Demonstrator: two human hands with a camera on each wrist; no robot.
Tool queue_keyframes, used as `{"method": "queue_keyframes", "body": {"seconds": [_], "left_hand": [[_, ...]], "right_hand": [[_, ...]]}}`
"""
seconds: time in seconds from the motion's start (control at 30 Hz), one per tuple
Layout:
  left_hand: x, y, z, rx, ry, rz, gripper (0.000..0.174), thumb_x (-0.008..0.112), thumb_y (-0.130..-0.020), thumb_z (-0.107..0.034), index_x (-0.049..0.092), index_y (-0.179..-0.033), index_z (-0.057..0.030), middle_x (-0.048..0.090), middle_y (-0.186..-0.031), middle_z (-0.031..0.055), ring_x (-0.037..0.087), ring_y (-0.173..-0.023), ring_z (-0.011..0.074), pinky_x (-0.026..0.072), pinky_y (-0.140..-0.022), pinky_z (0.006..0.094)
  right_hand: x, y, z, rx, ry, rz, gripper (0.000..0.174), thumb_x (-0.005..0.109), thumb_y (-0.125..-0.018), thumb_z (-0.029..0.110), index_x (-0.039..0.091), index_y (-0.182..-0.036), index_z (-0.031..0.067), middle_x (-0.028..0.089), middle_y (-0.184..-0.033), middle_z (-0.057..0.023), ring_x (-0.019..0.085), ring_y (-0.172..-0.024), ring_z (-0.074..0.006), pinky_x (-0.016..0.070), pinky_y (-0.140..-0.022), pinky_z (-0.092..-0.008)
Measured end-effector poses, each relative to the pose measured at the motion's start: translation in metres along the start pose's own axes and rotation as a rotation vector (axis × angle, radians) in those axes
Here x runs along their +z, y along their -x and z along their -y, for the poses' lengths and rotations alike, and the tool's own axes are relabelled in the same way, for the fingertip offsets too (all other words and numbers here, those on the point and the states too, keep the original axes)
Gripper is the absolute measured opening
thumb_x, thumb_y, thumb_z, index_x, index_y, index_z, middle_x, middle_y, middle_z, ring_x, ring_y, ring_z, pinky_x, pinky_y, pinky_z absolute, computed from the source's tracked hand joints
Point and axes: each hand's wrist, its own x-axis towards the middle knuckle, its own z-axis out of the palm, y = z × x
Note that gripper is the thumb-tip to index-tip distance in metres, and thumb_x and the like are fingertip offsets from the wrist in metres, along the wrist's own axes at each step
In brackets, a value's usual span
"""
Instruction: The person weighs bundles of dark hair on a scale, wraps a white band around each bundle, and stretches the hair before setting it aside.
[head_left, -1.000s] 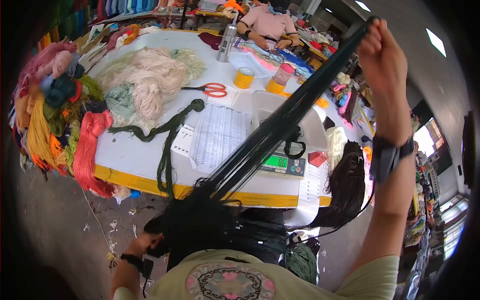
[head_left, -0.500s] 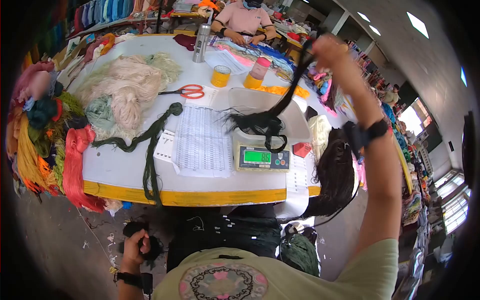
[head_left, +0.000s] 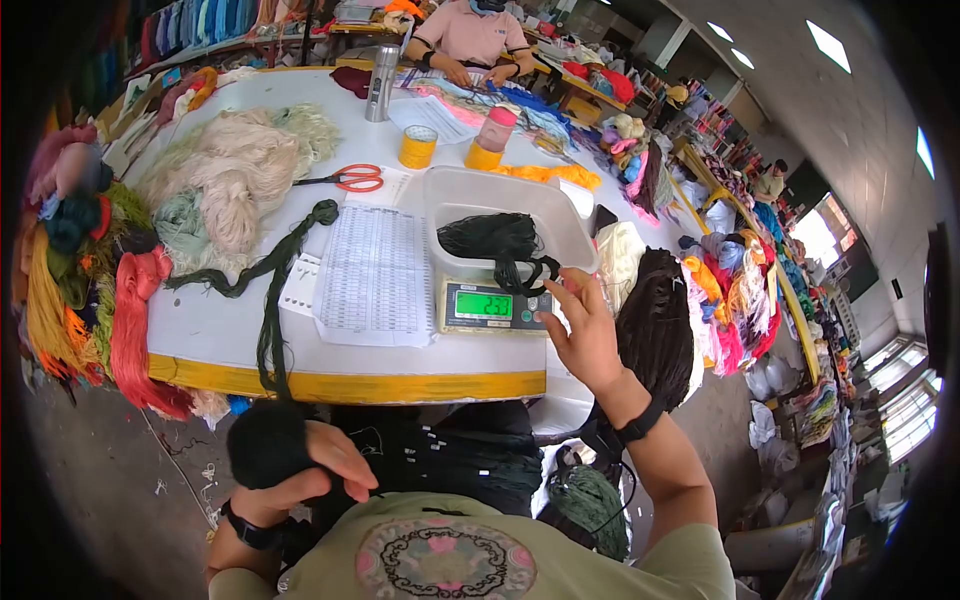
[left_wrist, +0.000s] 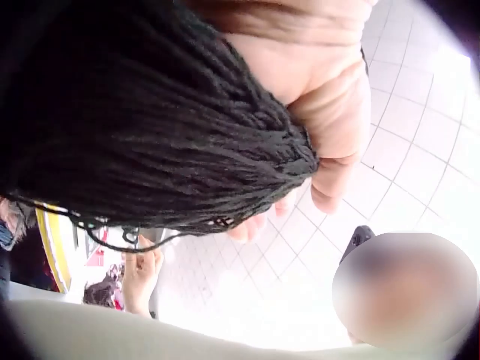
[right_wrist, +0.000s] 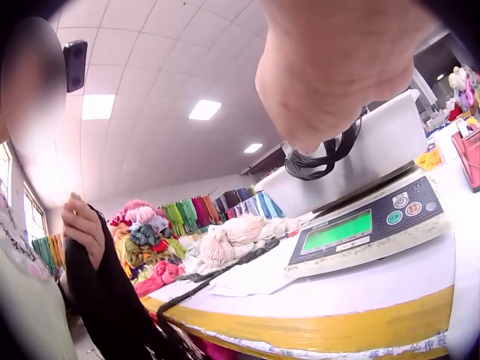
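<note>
My left hand (head_left: 340, 462) holds a thick dark skein of yarn (head_left: 268, 445) low, in front of the table edge. Close up in the left wrist view, the dark skein (left_wrist: 165, 127) lies against the palm, its looped end by the thumb. A dark green hank of yarn (head_left: 492, 236) lies in a translucent plastic tub (head_left: 565, 215), with loops hanging over the near rim. The tub sits on a digital scale (head_left: 485, 305) with a lit green display. My right hand (head_left: 590, 340) is at the tub's near right corner, loosely spread fingers right by the hanging loops.
A printed sheet (head_left: 375, 280) lies left of the scale, and beyond it orange-handled scissors (head_left: 358, 178). A long green hank (head_left: 290, 250) trails over the table edge. Coloured yarn piles crowd the left. Another person (head_left: 470, 45) sits across the table.
The dark hank that my right hand held up is now in the tub, and that hand has come down beside it. The scale's digits have changed. My left hand has risen with its skein.
</note>
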Motion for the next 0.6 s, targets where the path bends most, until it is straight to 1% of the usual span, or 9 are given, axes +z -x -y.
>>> {"method": "queue_keyframes", "body": {"seconds": [0.07,0.13,0.23,0.37,0.43,0.47,0.53,0.57,0.6], "left_hand": [[0.005,-0.008,0.005,-0.087,-0.080,0.028,0.026,0.065,-0.093,-0.019,0.069,-0.092,0.0064,0.070,-0.088,0.0210,0.070,-0.071,0.0256,0.0548,-0.064,0.0317],[0.006,-0.014,0.011,-0.088,-0.071,0.058,0.022,0.064,-0.094,-0.015,0.068,-0.090,0.0059,0.070,-0.087,0.0196,0.070,-0.069,0.0246,0.0548,-0.063,0.0310],[0.009,-0.017,0.013,-0.120,-0.127,0.170,0.018,0.062,-0.095,-0.011,0.068,-0.091,0.0050,0.071,-0.088,0.0173,0.071,-0.072,0.0209,0.0547,-0.063,0.0298],[0.015,-0.018,0.008,-0.150,-0.156,0.149,0.018,0.062,-0.095,-0.013,0.068,-0.091,0.0041,0.070,-0.089,0.0179,0.070,-0.071,0.0202,0.0546,-0.063,0.0290],[0.012,-0.019,0.010,-0.155,-0.245,0.122,0.019,0.060,-0.096,-0.012,0.067,-0.090,0.0045,0.070,-0.091,0.0179,0.070,-0.070,0.0201,0.0545,-0.064,0.0289],[0.013,-0.022,0.007,-0.143,-0.310,0.081,0.019,0.059,-0.096,-0.011,0.067,-0.088,0.0044,0.069,-0.084,0.0159,0.069,-0.067,0.0203,0.0541,-0.063,0.0288],[0.007,-0.022,0.014,-0.035,-0.363,-0.048,0.019,0.061,-0.094,-0.012,0.067,-0.086,0.0044,0.067,-0.074,0.0140,0.068,-0.064,0.0209,0.0535,-0.061,0.0291],[0.008,-0.028,0.011,0.027,-0.321,-0.094,0.025,0.066,-0.092,-0.019,0.067,-0.082,0.0032,0.066,-0.069,0.0135,0.066,-0.059,0.0214,0.0524,-0.058,0.0302],[0.005,-0.032,0.007,0.071,-0.284,-0.136,0.032,0.072,-0.089,-0.027,0.066,-0.085,0.0034,0.066,-0.068,0.0131,0.064,-0.055,0.0220,0.0503,-0.050,0.0284]], "right_hand": [[0.001,-0.002,0.000,-0.024,0.012,-0.026,0.047,0.077,-0.075,0.005,0.062,-0.119,0.0047,0.051,-0.126,-0.0164,0.058,-0.099,-0.0316,0.0492,-0.084,-0.0393],[0.004,-0.005,0.001,-0.045,0.021,-0.049,0.047,0.077,-0.071,0.005,0.063,-0.117,0.0047,0.052,-0.126,-0.0166,0.059,-0.098,-0.0316,0.0483,-0.085,-0.0404],[0.015,-0.013,0.004,-0.033,0.144,0.019,0.047,0.078,-0.068,0.008,0.065,-0.114,0.0060,0.045,-0.137,-0.0165,0.044,-0.122,-0.0360,0.0364,-0.098,-0.0486],[0.036,-0.020,0.006,-0.004,0.276,0.028,0.041,0.078,-0.070,0.013,0.065,-0.108,0.0063,0.044,-0.139,-0.0170,0.040,-0.128,-0.0357,0.0308,-0.101,-0.0518],[0.038,-0.020,0.005,-0.014,0.296,0.118,0.030,0.074,-0.077,0.016,0.065,-0.102,0.0054,0.044,-0.141,-0.0155,0.037,-0.131,-0.0350,0.0270,-0.103,-0.0528],[0.033,-0.021,0.007,-0.008,0.313,0.100,0.030,0.074,-0.077,0.016,0.065,-0.102,0.0054,0.044,-0.141,-0.0155,0.037,-0.131,-0.0350,0.0270,-0.103,-0.0528],[0.014,-0.019,0.010,0.015,0.007,0.028,0.024,0.072,-0.082,0.018,0.063,-0.100,0.0042,0.045,-0.141,-0.0135,0.036,-0.131,-0.0351,0.0265,-0.103,-0.0514],[0.004,-0.016,0.000,0.102,-0.195,0.007,0.023,0.069,-0.088,0.020,0.062,-0.103,0.0031,0.049,-0.136,-0.0143,0.042,-0.127,-0.0325,0.0323,-0.102,-0.0445],[-0.008,-0.013,-0.006,0.379,-0.555,-0.089,0.025,0.065,-0.094,0.025,0.060,-0.106,0.0036,0.059,-0.120,-0.0139,0.052,-0.116,-0.0275,0.0387,-0.097,-0.0360]]}}
